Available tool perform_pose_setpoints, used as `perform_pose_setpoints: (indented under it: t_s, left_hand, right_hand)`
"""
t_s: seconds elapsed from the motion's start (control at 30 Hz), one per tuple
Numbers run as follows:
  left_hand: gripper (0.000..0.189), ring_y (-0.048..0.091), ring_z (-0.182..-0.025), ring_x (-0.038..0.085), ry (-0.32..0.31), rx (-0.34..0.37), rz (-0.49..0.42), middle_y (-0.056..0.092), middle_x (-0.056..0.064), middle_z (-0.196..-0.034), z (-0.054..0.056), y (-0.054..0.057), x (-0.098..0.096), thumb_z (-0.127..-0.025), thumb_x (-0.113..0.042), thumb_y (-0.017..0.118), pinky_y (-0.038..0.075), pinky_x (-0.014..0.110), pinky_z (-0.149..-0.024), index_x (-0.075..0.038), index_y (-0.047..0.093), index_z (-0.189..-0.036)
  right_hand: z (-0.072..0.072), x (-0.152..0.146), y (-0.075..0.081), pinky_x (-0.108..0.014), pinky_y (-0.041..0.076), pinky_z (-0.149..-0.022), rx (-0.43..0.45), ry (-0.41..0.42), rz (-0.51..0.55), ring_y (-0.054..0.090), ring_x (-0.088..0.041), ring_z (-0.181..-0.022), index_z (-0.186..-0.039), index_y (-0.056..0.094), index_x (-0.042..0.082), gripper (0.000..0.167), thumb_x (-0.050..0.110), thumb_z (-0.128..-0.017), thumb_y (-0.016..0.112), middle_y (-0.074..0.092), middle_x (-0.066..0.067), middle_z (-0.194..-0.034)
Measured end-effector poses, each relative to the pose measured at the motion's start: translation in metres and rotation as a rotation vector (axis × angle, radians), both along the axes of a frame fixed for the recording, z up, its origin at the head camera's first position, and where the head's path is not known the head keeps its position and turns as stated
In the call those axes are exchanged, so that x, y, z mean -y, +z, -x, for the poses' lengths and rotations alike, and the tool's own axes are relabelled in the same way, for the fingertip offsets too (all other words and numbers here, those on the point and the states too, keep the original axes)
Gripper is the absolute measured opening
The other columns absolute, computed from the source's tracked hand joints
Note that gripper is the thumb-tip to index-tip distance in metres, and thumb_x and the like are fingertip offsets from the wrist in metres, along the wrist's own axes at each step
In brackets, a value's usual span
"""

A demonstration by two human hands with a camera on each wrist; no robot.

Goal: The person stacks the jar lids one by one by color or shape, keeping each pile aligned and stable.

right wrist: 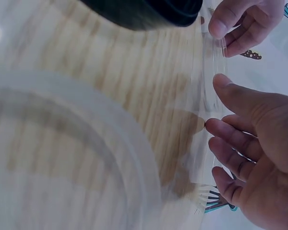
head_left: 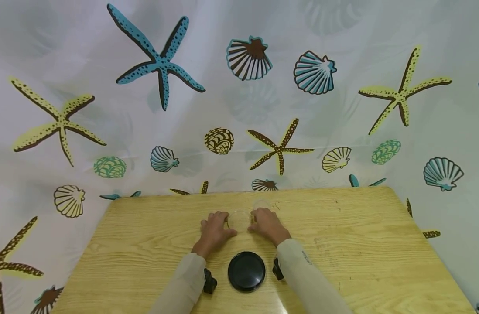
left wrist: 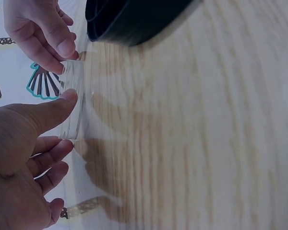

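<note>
A shallow clear round dish (head_left: 239, 220) stands on the wooden table between my two hands. My left hand (head_left: 214, 232) grips its left edge, the thumb in front and the fingers curved behind. On the opposite edge, my right hand (head_left: 268, 225) holds it between thumb and fingers. Seen side-on in the left wrist view, the clear dish (left wrist: 73, 112) has a low, see-through wall. Closer to me, between the forearms, lies a black round thick-sided piece (head_left: 246, 271); its dark side (right wrist: 156, 12) shows in the right wrist view.
Behind my right hand is another faint clear circular piece (head_left: 261, 203). A large blurred clear ring (right wrist: 139, 158) fills the lower left of the right wrist view. A shell-and-starfish cloth (head_left: 239, 104) hangs beyond the wooden table (head_left: 153, 218) and along its sides.
</note>
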State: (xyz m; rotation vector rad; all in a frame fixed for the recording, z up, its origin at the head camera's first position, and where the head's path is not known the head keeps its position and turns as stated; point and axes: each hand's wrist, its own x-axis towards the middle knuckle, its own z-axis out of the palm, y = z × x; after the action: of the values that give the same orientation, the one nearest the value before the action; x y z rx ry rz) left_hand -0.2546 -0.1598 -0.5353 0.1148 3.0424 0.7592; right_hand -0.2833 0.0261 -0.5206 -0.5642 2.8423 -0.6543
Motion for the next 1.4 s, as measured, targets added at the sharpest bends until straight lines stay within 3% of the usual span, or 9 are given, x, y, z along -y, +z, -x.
perform_pose_setpoints:
  t_s: [0.13, 0.23, 0.43, 0.7, 0.87, 1.03, 1.2, 1.3, 1.4]
  left_hand:
    - [0.048, 0.048, -0.095, 0.025, -0.002, -0.004, -0.002, 0.061, 0.008, -0.104, 0.0, -0.001, -0.002, -0.078, -0.033, 0.078, 0.03, 0.046, -0.079, -0.006, 0.062, -0.115]
    - [0.048, 0.049, -0.093, 0.025, -0.006, -0.007, -0.002, 0.061, 0.009, -0.103, 0.0, -0.001, -0.003, -0.078, -0.032, 0.078, 0.031, 0.046, -0.079, -0.006, 0.062, -0.114]
    - [0.048, 0.048, -0.092, 0.024, 0.004, -0.001, 0.005, 0.062, 0.008, -0.102, 0.0, 0.001, -0.004, -0.078, -0.032, 0.078, 0.031, 0.046, -0.079, -0.006, 0.062, -0.115]
    - [0.049, 0.046, -0.09, 0.024, 0.006, 0.001, -0.01, 0.061, 0.009, -0.099, 0.0, 0.007, -0.006, -0.078, -0.03, 0.078, 0.029, 0.044, -0.077, -0.004, 0.062, -0.115]
    - [0.052, 0.05, -0.097, 0.026, 0.007, 0.007, -0.004, 0.062, 0.01, -0.106, -0.002, 0.014, -0.008, -0.079, -0.03, 0.078, 0.032, 0.048, -0.084, -0.003, 0.06, -0.12]
    - [0.053, 0.05, -0.098, 0.027, -0.006, 0.002, 0.014, 0.063, 0.01, -0.106, -0.004, 0.019, -0.01, -0.077, -0.031, 0.078, 0.033, 0.049, -0.085, -0.004, 0.061, -0.119]
    - [0.053, 0.05, -0.098, 0.026, -0.021, -0.003, 0.018, 0.063, 0.008, -0.105, -0.006, 0.022, -0.013, -0.078, -0.033, 0.078, 0.033, 0.048, -0.084, -0.005, 0.061, -0.12]
    - [0.054, 0.05, -0.099, 0.026, -0.037, -0.01, 0.012, 0.063, 0.008, -0.105, -0.008, 0.023, -0.016, -0.078, -0.034, 0.077, 0.033, 0.049, -0.084, -0.005, 0.061, -0.121]
    - [0.054, 0.05, -0.1, 0.026, -0.049, -0.023, -0.004, 0.062, 0.007, -0.106, -0.01, 0.024, -0.018, -0.079, -0.035, 0.076, 0.032, 0.048, -0.083, -0.006, 0.06, -0.121]
  right_hand:
    - [0.0, 0.001, -0.001, -0.042, 0.041, -0.076, -0.007, 0.0, 0.024, 0.053, -0.018, -0.072, -0.084, 0.064, 0.01, 0.019, 0.026, -0.081, 0.075, 0.06, -0.001, -0.078]
    - [0.0, 0.001, -0.003, -0.041, 0.041, -0.076, -0.014, 0.0, 0.034, 0.052, -0.017, -0.07, -0.079, 0.062, 0.011, 0.018, 0.024, -0.081, 0.075, 0.058, 0.0, -0.074]
    - [0.0, 0.002, -0.003, -0.041, 0.046, -0.078, -0.03, 0.004, 0.03, 0.057, -0.017, -0.076, -0.087, 0.066, 0.009, 0.017, 0.023, -0.081, 0.075, 0.063, -0.001, -0.08]
    - [-0.001, 0.001, 0.003, -0.039, 0.05, -0.083, -0.005, -0.002, 0.053, 0.063, -0.022, -0.091, -0.121, 0.063, 0.003, 0.044, 0.021, -0.083, 0.074, 0.068, -0.008, -0.099]
    - [-0.002, -0.002, 0.008, -0.039, 0.05, -0.081, 0.004, -0.003, 0.071, 0.063, -0.022, -0.091, -0.117, 0.065, 0.004, 0.04, 0.022, -0.083, 0.074, 0.068, -0.008, -0.099]
    - [-0.004, -0.007, 0.011, -0.034, 0.047, -0.07, 0.015, 0.001, 0.082, 0.058, -0.018, -0.078, -0.096, 0.067, 0.006, 0.023, 0.023, -0.082, 0.075, 0.065, -0.005, -0.09]
    - [-0.007, -0.014, 0.017, -0.032, 0.045, -0.067, 0.012, 0.016, 0.1, 0.054, -0.016, -0.072, -0.086, 0.064, 0.007, 0.019, 0.022, -0.082, 0.075, 0.063, -0.005, -0.087]
    - [-0.01, -0.019, 0.022, -0.033, 0.046, -0.068, 0.017, 0.027, 0.099, 0.056, -0.017, -0.074, -0.091, 0.064, 0.006, 0.021, 0.022, -0.082, 0.074, 0.064, -0.006, -0.088]
    - [-0.012, -0.024, 0.027, -0.035, 0.049, -0.073, 0.024, 0.03, 0.097, 0.06, -0.019, -0.08, -0.107, 0.066, 0.003, 0.031, 0.023, -0.083, 0.073, 0.066, -0.008, -0.093]
